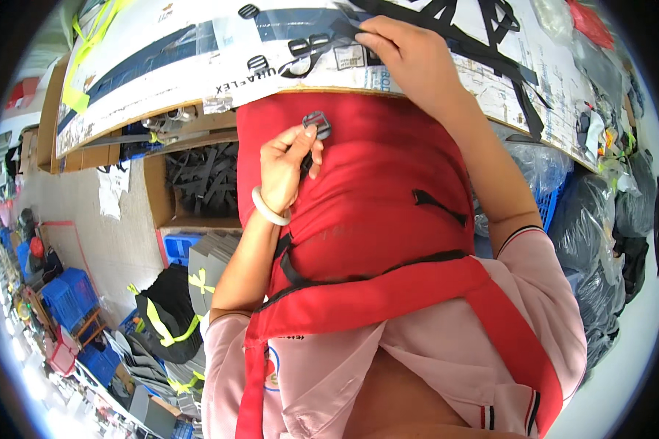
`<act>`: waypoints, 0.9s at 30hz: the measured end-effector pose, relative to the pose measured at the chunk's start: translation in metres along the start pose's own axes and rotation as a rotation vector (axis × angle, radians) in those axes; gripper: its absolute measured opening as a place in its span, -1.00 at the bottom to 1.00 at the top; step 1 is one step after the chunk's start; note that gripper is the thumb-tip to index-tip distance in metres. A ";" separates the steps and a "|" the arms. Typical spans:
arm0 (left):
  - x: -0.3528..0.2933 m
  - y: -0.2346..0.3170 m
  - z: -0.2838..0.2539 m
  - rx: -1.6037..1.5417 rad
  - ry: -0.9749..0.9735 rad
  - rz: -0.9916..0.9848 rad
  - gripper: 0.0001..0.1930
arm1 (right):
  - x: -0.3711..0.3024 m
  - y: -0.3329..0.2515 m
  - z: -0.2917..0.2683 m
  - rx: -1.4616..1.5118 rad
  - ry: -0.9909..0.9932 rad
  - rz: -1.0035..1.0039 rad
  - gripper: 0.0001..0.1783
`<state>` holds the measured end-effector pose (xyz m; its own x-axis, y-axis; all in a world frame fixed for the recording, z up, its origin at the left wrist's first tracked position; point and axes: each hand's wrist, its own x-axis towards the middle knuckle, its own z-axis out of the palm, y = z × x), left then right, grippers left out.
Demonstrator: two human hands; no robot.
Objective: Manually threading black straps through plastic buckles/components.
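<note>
My left hand [289, 161] is closed above the red apron, a white bracelet at its wrist. Its thumb and fingers pinch a dark plastic buckle [316, 123]. Over the table, my right hand [410, 58] has thumb and forefinger together at the end of a black webbing strap [346, 29]. Two loose black buckles [300, 47] lie on the tabletop just left of that hand, beside a small curved black piece. More black straps [483, 58] are spread to the right of it, some crossing each other.
The worn white table [154, 91] carries a dark blue band and a yellow-green ribbon [77, 91]. Below its left edge stands a cardboard box [157, 183] full of dark straps. Black plastic bags [586, 227] and a blue crate [548, 205] are at the right; grey stacks stand at lower left.
</note>
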<state>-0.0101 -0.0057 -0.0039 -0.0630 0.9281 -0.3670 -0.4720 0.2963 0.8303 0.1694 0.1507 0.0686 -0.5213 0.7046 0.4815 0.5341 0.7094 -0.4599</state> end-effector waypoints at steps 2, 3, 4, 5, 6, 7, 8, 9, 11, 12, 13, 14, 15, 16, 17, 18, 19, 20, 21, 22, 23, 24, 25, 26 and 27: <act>-0.002 0.003 0.001 -0.016 0.037 0.030 -0.81 | -0.016 -0.046 -0.017 0.318 -0.224 0.244 -0.81; 0.000 0.004 0.001 0.005 0.011 0.100 -0.82 | -0.019 -0.069 -0.029 0.590 -0.441 0.424 -0.82; -0.001 0.006 0.002 0.025 -0.013 0.171 -0.83 | -0.034 -0.067 -0.014 0.719 -0.456 0.344 -0.82; -0.002 0.012 0.010 -0.024 -0.004 0.191 -0.86 | -0.044 -0.065 -0.005 0.849 -0.497 0.467 -0.81; -0.002 0.013 0.012 -0.025 -0.001 0.189 -0.86 | -0.050 -0.063 0.001 0.979 -0.538 0.591 -0.80; -0.001 0.013 0.013 0.013 0.007 0.219 -0.87 | -0.053 -0.060 0.004 0.980 -0.542 0.592 -0.80; -0.003 0.013 0.014 0.054 0.018 0.245 -0.87 | -0.057 -0.057 0.007 1.013 -0.539 0.705 -0.79; -0.004 0.013 0.016 0.082 0.049 0.243 -0.89 | -0.060 -0.056 0.008 1.044 -0.534 0.819 -0.78; -0.008 0.011 0.014 0.190 0.084 0.254 -0.89 | -0.063 -0.054 0.012 1.089 -0.524 0.850 -0.78; -0.008 0.011 0.013 0.297 0.111 0.268 -0.88 | -0.064 -0.054 0.013 1.130 -0.507 0.878 -0.77; -0.008 0.011 0.011 0.298 0.112 0.266 -0.88 | -0.064 -0.055 0.015 1.150 -0.517 0.902 -0.77; -0.006 0.012 0.010 0.505 0.135 0.448 -0.87 | -0.064 -0.057 0.015 1.151 -0.518 0.904 -0.77; -0.005 0.013 0.009 0.712 0.156 0.629 -0.85 | -0.063 -0.059 0.015 1.178 -0.502 0.915 -0.76; -0.004 0.014 0.008 0.712 0.157 0.628 -0.85 | -0.063 -0.060 0.016 1.204 -0.486 0.926 -0.76; -0.004 0.017 0.009 0.773 0.161 0.704 -0.84 | -0.064 -0.061 0.016 1.206 -0.488 0.926 -0.76; -0.004 0.018 0.009 0.834 0.165 0.780 -0.83 | -0.064 -0.061 0.018 1.233 -0.475 0.939 -0.75; -0.004 0.018 0.008 0.835 0.166 0.778 -0.83 | -0.064 -0.060 0.019 1.260 -0.462 0.952 -0.74; -0.004 0.018 0.007 0.843 0.166 0.770 -0.84 | -0.065 -0.060 0.021 1.261 -0.462 0.952 -0.74; -0.004 0.018 0.006 0.850 0.165 0.762 -0.85 | -0.067 -0.059 0.024 1.285 -0.453 0.957 -0.75; -0.005 0.018 0.006 0.851 0.164 0.762 -0.85 | -0.068 -0.058 0.026 1.308 -0.443 0.963 -0.76; -0.006 0.017 0.005 0.866 0.155 0.739 -0.85 | -0.069 -0.057 0.027 1.309 -0.444 0.964 -0.76; -0.007 0.016 0.005 0.881 0.145 0.716 -0.85 | -0.069 -0.056 0.028 1.333 -0.438 0.941 -0.76; -0.007 0.014 0.004 0.881 0.145 0.714 -0.85 | -0.070 -0.054 0.029 1.358 -0.431 0.919 -0.76; -0.008 0.011 0.004 0.890 0.118 0.699 -0.85 | -0.070 -0.052 0.031 1.359 -0.432 0.920 -0.76; -0.009 0.008 0.004 0.900 0.091 0.684 -0.86 | -0.072 -0.049 0.033 1.336 -0.434 0.912 -0.75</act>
<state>-0.0098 -0.0112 0.0080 -0.1462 0.9486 0.2806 0.4874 -0.1777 0.8549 0.1580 0.0658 0.0319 -0.6351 0.6571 -0.4061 -0.0391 -0.5524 -0.8327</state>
